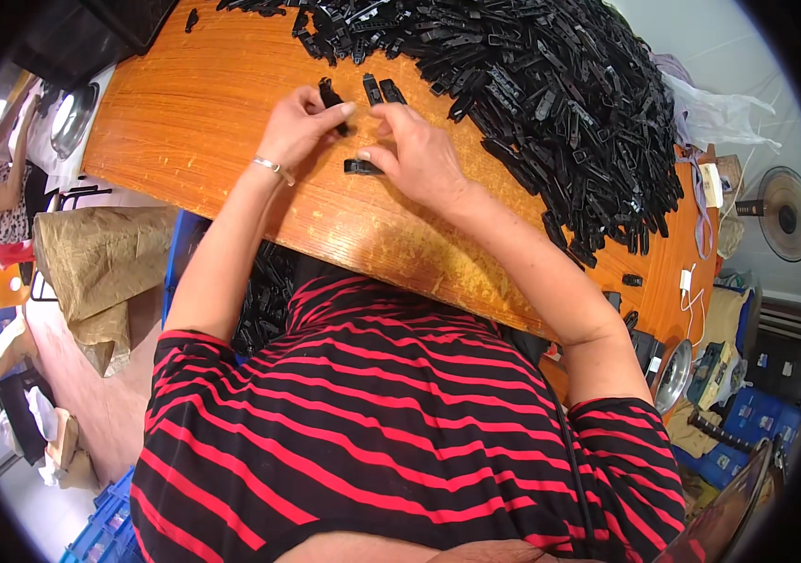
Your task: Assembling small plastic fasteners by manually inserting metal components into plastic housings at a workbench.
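Observation:
My left hand (302, 122) pinches a small, dark plastic clip-like part (328, 94) between thumb and fingers, just above the wooden table. My right hand (419, 155) is beside it, thumb and forefinger spread apart. Its thumb tip lies at another black part (360, 167) on the table. The forefinger reaches toward two more black parts, one upright (372, 89) and one slanted (392, 91); whether it touches them I cannot tell. A big heap of similar black parts (560, 94) covers the far right of the table.
The wooden table (184, 122) has a worn front edge close to my body. A fan (785, 216) and a white plastic bag (724, 108) are at the right. Below the table's left edge is a blue crate (184, 249) by more black parts. Another person (1, 192) is at far left.

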`<state>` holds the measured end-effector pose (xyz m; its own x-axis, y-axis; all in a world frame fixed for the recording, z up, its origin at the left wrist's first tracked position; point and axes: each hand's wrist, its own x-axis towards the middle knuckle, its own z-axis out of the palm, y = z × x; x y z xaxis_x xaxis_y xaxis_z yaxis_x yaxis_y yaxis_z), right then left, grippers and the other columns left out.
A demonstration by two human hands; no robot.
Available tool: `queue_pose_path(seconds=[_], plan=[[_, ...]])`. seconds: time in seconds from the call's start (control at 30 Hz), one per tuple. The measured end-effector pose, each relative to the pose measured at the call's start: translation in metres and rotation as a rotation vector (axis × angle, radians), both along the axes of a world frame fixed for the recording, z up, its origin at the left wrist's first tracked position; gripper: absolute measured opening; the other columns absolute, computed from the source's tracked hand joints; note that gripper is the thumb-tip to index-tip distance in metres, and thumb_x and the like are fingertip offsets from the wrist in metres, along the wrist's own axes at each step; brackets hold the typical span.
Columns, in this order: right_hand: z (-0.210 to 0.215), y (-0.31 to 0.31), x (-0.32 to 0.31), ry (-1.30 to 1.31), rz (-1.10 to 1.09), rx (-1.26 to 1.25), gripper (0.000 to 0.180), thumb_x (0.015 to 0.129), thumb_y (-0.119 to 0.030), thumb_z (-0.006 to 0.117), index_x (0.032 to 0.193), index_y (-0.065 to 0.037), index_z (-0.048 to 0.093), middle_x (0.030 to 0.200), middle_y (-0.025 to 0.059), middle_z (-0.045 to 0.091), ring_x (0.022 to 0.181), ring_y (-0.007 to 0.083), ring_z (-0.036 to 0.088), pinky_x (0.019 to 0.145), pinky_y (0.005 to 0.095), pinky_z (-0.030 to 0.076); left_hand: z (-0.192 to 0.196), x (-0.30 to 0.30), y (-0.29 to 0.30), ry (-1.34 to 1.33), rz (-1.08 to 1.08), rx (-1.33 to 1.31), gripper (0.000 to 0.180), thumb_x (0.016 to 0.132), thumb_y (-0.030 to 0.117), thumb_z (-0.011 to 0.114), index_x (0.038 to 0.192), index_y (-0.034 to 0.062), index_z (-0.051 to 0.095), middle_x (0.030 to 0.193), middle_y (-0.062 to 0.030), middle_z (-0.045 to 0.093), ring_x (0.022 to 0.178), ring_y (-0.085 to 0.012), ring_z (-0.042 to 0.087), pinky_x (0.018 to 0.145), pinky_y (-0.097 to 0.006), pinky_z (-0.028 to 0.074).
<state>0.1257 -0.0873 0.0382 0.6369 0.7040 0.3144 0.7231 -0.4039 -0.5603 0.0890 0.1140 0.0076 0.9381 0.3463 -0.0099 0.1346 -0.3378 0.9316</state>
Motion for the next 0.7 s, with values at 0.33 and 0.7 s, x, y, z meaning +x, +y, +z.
queue_pose_path(seconds=[0.33,0.7], plan=[[0.016,-0.013,0.016,0.643,0.029,0.125,0.017,0.092,-0.016,0.061,0.098,0.0,0.065,0.067,0.0034,0.063,0.052,0.01,0.057,0.047,0.0251,0.044,0.033,-0.033,-0.039,0.005,0.032,-0.606,0.023,0.087,0.015,0.07,0.101,0.0008,0.057,0.077,-0.0033,0.064,0.061,-0.0075,0.06,0.054,-0.018,0.05],[-0.002,-0.015,0.014,0.897,-0.084,0.031,0.019,0.09,-0.015,0.065,0.087,0.001,0.057,0.065,0.0042,0.062,0.047,0.0083,0.056,0.041,0.0237,0.046,0.008,-0.04,-0.035,0.071,-0.035,-0.159,0.017,0.084,0.014,0.073,0.081,0.0005,0.062,0.065,0.0003,0.057,0.057,-0.007,0.051,0.051,-0.023,0.042]])
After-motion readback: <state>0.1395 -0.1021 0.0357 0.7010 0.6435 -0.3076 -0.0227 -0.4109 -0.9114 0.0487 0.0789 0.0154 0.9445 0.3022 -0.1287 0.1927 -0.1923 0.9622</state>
